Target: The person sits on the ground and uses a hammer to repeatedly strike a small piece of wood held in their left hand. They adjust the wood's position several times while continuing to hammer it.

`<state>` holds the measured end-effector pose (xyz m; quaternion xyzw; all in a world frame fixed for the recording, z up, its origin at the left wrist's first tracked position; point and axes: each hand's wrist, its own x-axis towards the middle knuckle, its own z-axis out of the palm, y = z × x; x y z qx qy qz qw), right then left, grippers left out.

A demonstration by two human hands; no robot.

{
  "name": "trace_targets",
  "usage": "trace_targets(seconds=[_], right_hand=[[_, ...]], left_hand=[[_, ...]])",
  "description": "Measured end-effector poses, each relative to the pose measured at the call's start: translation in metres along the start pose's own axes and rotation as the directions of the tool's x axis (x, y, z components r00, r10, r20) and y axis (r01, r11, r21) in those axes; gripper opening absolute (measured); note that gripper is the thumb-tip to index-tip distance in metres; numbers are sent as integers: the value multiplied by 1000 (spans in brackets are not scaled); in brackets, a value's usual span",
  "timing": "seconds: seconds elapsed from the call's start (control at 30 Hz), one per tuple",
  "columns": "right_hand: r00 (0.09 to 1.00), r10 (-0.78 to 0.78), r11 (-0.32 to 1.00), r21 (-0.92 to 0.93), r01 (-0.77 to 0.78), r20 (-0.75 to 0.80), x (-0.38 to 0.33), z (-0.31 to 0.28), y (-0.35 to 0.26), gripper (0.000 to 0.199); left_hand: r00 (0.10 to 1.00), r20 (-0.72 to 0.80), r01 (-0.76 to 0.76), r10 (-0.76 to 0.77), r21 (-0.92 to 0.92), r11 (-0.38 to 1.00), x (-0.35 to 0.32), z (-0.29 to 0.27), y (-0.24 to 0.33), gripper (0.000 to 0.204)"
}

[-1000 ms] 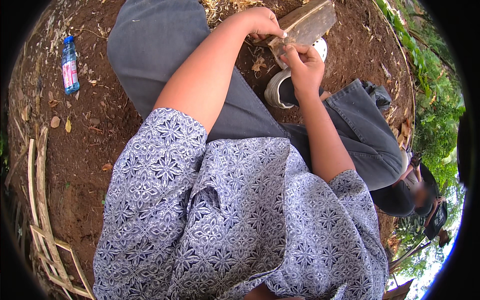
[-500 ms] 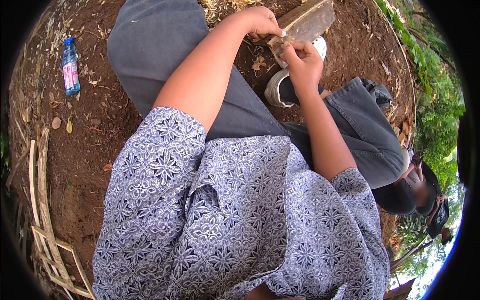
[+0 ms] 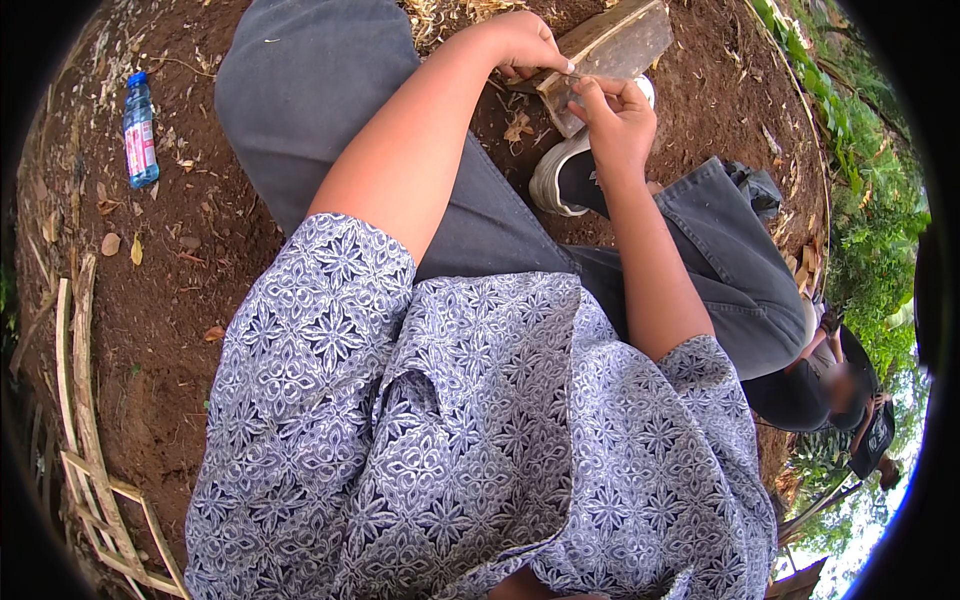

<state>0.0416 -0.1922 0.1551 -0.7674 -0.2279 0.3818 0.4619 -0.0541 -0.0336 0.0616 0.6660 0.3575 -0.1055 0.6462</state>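
Wooden block [image 3: 610,55] lies on the dirt ground [image 3: 180,300] at the top of the view, tilted, just beyond the person's white shoe [image 3: 560,175]. Both hands meet at its near end. Left hand [image 3: 525,45] rests curled on the block's left edge, fingers folded down onto the wood. Right hand [image 3: 615,120] sits just below the near corner, thumb and fingers pinched together on something small and thin against the wood; what it is cannot be made out. Forearms run up from a blue-and-white patterned shirt [image 3: 450,450]; grey trousers [image 3: 320,90] cover the bent legs either side. A plastic bottle [image 3: 140,130] with blue cap lies well apart on the ground at left. Bamboo strips [image 3: 85,420] lie along the lower left edge.
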Motion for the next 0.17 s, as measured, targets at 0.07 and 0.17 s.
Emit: trace_targets(seconds=[0.07,0.17], right_hand=[[1000,18,999,-32,-17,26,1,1,0,15],[999,29,998,-49,-28,22,1,-2,0,15]], left_hand=[[999,-5,31,-31,-27,999,6,1,-4,45],[987,154,40,-39,-2,999,-1,-12,-2,74]])
